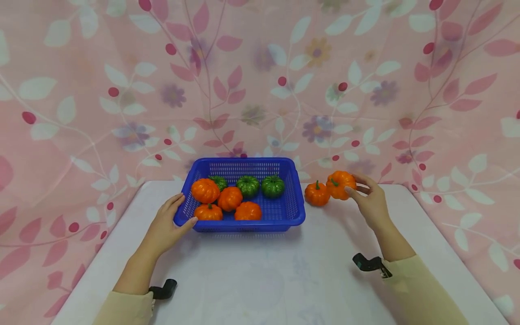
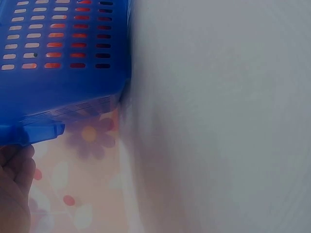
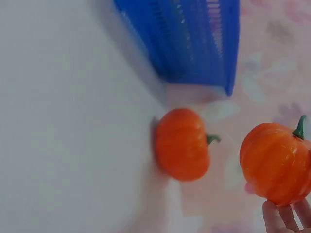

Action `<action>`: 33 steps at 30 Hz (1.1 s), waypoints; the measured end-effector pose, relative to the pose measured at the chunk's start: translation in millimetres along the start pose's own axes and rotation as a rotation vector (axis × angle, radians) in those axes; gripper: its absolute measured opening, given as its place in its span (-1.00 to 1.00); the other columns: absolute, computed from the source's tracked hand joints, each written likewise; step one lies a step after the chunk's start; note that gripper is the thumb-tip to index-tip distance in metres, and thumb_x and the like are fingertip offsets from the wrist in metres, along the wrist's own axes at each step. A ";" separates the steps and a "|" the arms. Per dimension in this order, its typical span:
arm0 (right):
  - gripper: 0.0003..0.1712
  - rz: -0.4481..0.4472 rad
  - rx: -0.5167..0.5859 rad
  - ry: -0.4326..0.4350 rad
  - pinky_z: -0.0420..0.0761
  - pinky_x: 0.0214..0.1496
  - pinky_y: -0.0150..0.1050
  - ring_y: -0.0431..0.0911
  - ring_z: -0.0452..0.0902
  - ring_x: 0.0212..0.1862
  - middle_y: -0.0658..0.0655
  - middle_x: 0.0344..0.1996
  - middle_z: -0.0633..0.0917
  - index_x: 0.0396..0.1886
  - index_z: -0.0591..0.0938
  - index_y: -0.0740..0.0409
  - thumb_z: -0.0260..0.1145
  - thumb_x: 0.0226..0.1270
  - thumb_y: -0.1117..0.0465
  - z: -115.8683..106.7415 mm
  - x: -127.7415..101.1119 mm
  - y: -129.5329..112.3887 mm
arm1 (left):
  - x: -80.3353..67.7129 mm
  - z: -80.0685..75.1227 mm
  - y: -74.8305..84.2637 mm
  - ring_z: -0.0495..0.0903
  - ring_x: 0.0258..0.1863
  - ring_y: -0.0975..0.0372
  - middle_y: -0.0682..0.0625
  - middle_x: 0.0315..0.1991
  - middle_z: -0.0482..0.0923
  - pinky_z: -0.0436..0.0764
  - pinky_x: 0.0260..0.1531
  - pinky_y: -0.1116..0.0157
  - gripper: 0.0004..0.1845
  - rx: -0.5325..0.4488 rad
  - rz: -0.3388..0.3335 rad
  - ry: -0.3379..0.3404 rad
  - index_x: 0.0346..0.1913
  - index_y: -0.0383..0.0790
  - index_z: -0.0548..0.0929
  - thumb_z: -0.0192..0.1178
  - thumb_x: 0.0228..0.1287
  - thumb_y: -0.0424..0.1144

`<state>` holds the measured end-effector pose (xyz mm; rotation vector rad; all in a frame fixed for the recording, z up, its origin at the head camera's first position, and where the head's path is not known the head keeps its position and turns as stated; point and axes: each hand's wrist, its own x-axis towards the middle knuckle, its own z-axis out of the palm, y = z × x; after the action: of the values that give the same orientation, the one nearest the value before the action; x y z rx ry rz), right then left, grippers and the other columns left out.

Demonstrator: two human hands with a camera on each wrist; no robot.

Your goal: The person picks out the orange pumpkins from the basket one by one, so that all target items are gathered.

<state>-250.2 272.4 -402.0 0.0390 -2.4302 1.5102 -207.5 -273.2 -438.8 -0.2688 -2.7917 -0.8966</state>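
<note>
Held pumpkin (image 3: 272, 162) cut by right wrist view's right edge; basket (image 2: 60, 85) cropped in left wrist view.

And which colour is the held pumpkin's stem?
The stem is green, clearest in the right wrist view.

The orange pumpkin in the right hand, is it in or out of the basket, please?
Out: in the head view, the right hand holds the orange pumpkin right of the blue basket, with another pumpkin between them.
</note>
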 end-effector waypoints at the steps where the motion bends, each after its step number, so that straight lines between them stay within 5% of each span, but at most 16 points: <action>1: -0.33 0.016 0.006 0.004 0.53 -0.09 -0.62 0.21 0.41 0.25 0.29 0.32 0.46 0.45 0.40 0.17 0.31 0.44 0.06 -0.9 1.0 4.8 | -0.2 -0.2 0.1 0.07 0.48 -0.21 -0.22 0.53 0.09 0.17 0.33 -0.33 -0.05 0.000 -0.003 -0.001 0.50 -0.40 0.21 0.30 0.28 0.16; 14: -0.31 0.184 0.096 -0.029 0.61 -0.07 -0.50 0.33 0.36 0.31 0.48 0.37 0.27 0.51 0.24 0.30 0.21 0.51 0.17 -2.7 14.2 52.1 | -0.1 -0.6 1.9 0.07 0.48 -0.20 -0.21 0.53 0.09 0.18 0.33 -0.33 -0.06 0.001 -0.001 0.003 0.51 -0.39 0.22 0.31 0.28 0.14; 22: -0.31 0.265 0.120 -0.078 0.63 0.05 -0.35 -0.17 0.50 -0.06 0.51 0.36 0.27 0.54 0.21 0.25 0.17 0.54 0.15 -1.2 21.5 69.6 | -0.9 0.4 0.3 0.09 0.47 -0.21 -0.22 0.52 0.11 0.18 0.32 -0.33 -0.08 -0.004 0.011 0.017 0.50 -0.40 0.23 0.32 0.28 0.11; 33: -0.31 0.387 0.124 -0.054 0.59 0.13 -0.33 -0.02 0.47 0.14 0.43 0.39 0.32 0.55 0.23 0.19 0.11 0.57 0.02 4.6 29.2 81.2 | 0.1 1.9 -1.3 0.07 0.48 -0.20 -0.21 0.53 0.09 0.17 0.33 -0.33 -0.06 -0.005 0.006 0.009 0.51 -0.39 0.21 0.31 0.29 0.14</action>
<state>-293.0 308.7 -467.7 -0.3924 -2.4847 1.8380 -208.1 -273.1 -441.0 -0.2734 -2.7796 -0.9017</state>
